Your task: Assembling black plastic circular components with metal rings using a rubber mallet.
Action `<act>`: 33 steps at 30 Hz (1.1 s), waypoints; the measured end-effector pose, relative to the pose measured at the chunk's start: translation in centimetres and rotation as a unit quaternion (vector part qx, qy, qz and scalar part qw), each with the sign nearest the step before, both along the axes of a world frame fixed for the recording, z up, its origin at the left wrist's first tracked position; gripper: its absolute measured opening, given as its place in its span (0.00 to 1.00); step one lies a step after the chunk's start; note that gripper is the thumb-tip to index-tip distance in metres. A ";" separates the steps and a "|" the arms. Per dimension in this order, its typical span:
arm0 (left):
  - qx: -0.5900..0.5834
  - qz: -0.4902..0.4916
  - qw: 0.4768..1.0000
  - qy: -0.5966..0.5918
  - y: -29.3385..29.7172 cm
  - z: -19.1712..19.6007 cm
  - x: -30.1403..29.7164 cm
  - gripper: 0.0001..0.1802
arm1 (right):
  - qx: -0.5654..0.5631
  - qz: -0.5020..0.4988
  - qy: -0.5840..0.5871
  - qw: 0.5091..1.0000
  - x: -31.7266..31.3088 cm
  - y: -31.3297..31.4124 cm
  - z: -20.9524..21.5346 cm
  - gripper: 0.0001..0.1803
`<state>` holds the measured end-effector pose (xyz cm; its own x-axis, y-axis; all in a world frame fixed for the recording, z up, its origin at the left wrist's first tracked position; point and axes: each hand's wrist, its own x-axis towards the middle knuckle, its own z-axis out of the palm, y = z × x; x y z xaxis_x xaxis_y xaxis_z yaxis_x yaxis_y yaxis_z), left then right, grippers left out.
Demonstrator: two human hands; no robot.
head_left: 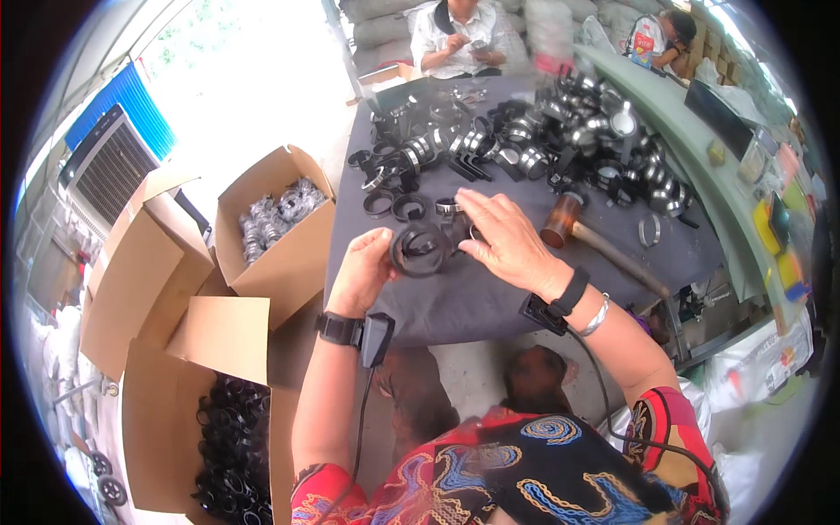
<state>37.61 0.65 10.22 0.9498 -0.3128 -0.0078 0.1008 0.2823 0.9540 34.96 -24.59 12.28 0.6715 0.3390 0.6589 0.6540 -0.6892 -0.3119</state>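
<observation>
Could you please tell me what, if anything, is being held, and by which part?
The left hand holds a round black ring by its left rim; whether the right hand also grips something is unclear.

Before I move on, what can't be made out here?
Head view:
Left hand: some fingertips, hidden by the black ring it holds.
Right hand: whatever lies beneath, covered by the hand.
Lower-left carton: near end, cut off by the lower edge.
Metal-banded rings: exact count, lost in overlap and blur.
</observation>
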 end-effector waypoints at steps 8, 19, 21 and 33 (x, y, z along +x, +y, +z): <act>-0.004 -0.022 1.000 -0.009 -3.6 -0.7 -6.0 0.17 | 0.198 0.229 0.360 0.883 -4.1 0.2 -1.9 0.15; 0.020 -0.027 0.996 -0.079 -10.0 -7.1 -12.8 0.13 | 0.465 -0.008 0.380 0.800 -8.7 -3.4 -3.3 0.16; 0.036 -0.001 0.998 -0.058 -8.3 -8.6 -12.4 0.15 | 0.296 -0.199 0.149 0.923 -7.4 -8.7 -3.1 0.20; 0.035 0.135 0.989 0.047 -4.8 -12.6 -14.1 0.15 | -0.072 -0.418 0.123 0.897 -4.4 -25.5 -6.2 0.07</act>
<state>23.52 -4.18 -2.42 0.9928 -0.0433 -0.1117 0.1190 0.2451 0.9622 30.51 -50.10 6.06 0.8503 -0.2805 0.4454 -0.1864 -0.9518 -0.2436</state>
